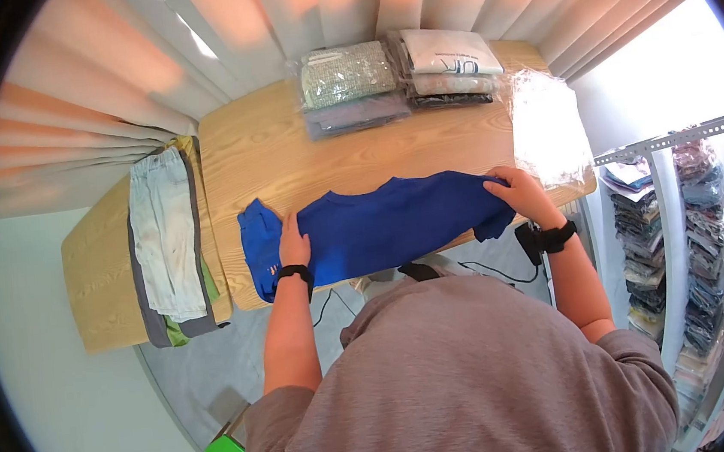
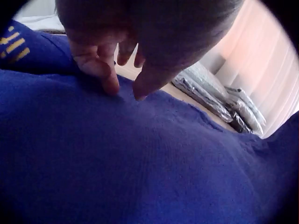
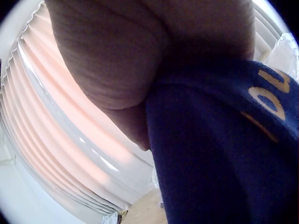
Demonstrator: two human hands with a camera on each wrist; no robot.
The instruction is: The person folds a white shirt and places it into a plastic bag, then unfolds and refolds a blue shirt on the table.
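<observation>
A blue long-sleeved top [image 1: 396,219] lies along the front of the wooden table, its right part lifted toward the right hand. My right hand [image 1: 525,194] grips the cloth at that end; in the right wrist view the sleeve [image 3: 210,154], with yellow lettering, hangs from the grip. My left hand [image 1: 294,242] rests on the top near its left end, fingers fairly straight. Seen from the left wrist, thumb and fingertips [image 2: 112,86] touch the cloth with a gap between them. A folded-over part with yellow print [image 1: 262,239] lies left of that hand.
Bagged folded garments [image 1: 349,76] and more packed ones [image 1: 451,63] stand at the back of the table [image 1: 243,150]. Clear plastic bags [image 1: 547,124] lie on the right. Light trousers [image 1: 165,235] lie over other clothes on the left. A rack of folded clothes [image 1: 639,245] stands right.
</observation>
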